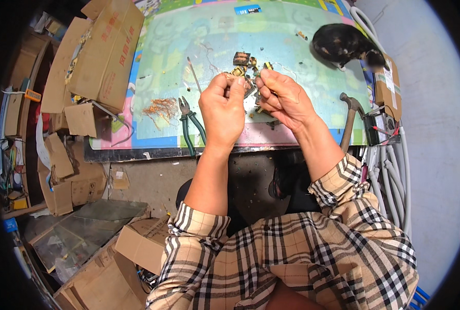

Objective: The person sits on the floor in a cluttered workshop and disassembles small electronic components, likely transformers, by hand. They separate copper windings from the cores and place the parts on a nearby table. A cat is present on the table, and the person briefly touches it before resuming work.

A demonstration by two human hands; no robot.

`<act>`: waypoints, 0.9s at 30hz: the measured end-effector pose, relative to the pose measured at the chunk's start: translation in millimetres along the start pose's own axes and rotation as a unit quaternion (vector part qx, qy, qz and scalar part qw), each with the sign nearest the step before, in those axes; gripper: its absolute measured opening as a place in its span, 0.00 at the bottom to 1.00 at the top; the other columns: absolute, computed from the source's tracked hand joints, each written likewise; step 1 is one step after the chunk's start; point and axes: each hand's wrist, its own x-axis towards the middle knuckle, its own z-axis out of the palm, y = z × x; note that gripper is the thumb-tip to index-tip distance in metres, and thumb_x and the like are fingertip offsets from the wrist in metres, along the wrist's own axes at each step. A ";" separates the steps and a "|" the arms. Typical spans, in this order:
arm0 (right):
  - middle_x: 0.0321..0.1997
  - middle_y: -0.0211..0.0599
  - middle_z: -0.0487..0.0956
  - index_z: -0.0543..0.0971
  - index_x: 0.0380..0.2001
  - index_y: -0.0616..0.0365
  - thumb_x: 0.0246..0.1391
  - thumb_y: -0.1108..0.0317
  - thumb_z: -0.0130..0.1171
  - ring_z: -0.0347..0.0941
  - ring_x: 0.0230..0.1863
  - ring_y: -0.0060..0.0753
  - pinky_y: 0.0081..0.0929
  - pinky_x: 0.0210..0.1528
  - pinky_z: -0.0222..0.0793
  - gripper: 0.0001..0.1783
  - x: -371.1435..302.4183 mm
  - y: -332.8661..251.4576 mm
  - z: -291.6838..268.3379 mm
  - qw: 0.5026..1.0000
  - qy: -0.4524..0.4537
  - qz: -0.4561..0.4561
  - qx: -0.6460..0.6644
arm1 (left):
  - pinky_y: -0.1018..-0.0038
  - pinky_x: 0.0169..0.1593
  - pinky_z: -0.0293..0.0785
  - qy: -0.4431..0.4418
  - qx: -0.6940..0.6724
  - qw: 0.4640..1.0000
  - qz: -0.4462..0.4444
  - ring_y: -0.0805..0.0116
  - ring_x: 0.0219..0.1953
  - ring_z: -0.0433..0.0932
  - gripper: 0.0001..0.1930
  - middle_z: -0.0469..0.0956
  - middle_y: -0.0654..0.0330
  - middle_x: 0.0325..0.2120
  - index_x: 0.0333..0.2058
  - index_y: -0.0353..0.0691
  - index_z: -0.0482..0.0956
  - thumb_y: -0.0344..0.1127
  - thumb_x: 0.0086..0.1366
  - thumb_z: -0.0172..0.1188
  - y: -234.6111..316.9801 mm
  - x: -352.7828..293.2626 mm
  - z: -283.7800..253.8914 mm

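Both my hands are raised over the near middle of the table, fingers pinched and close together. My left hand (222, 106) grips a bit of thin copper wire (231, 77) between thumb and forefinger. My right hand (285, 97) is closed in a pinch, with a fine wire strand (298, 93) looping over its fingers; any small part inside is hidden. Just beyond lie small transformers with yellow tape, including a dark one (242, 58). To the left are pliers (191, 126) with green handles, a thin rod-like tool (194, 75) and a tangle of copper wire (160, 109).
A hammer (349, 116) lies at the table's right edge. Behind it a dark cat (343, 44) is on the tabletop (286, 31). A large open cardboard box (108, 54) stands at the left. Grey tubes (392, 178) lean by the right wall.
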 end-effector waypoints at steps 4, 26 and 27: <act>0.22 0.24 0.73 0.76 0.35 0.60 0.60 0.61 0.57 0.62 0.19 0.11 0.13 0.23 0.59 0.12 -1.6 -4.4 11.1 0.965 0.034 -0.110 -0.234 | 0.83 0.21 0.56 0.020 -0.026 0.999 -0.029 0.85 0.18 0.62 0.09 0.71 0.69 0.19 0.26 0.35 0.76 0.33 0.64 0.58 -3.4 2.4 -3.9; 0.18 0.21 0.70 0.76 0.31 0.58 0.62 0.59 0.53 0.56 0.17 0.08 0.10 0.18 0.50 0.13 -4.3 -5.3 16.2 0.987 0.013 0.005 -0.162 | 0.79 0.33 0.67 0.080 0.132 0.984 0.093 0.79 0.28 0.69 0.08 0.75 0.63 0.23 0.28 0.30 0.75 0.29 0.64 0.57 -7.7 5.8 -3.3; 0.18 0.21 0.70 0.77 0.31 0.58 0.62 0.59 0.53 0.56 0.16 0.08 0.10 0.18 0.50 0.14 -5.2 -7.1 16.8 0.987 0.005 0.011 -0.161 | 0.79 0.33 0.67 0.073 0.133 0.985 0.078 0.79 0.28 0.69 0.08 0.75 0.63 0.23 0.28 0.30 0.75 0.29 0.64 0.57 -8.0 6.4 -4.0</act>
